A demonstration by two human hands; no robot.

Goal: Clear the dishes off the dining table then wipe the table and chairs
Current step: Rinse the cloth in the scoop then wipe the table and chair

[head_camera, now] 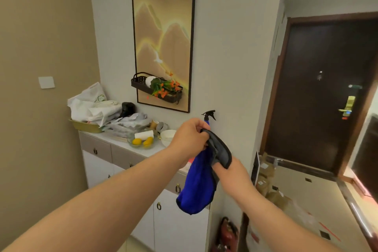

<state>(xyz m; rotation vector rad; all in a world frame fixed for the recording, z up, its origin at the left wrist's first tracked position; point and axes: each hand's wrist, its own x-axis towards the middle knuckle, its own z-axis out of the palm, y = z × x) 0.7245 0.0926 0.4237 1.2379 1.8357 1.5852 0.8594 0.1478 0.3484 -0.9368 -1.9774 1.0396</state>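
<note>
Both forearms reach forward; the left hand pinches the top of one blue-and-grey cloth, the right hand grips its grey edge lower down. It hangs in the air before a white cabinet, limp, soft and light, likely best gathered by its hem. Behind it stands one spray bottle; two yellow fruits lie in a glass bowl.
</note>
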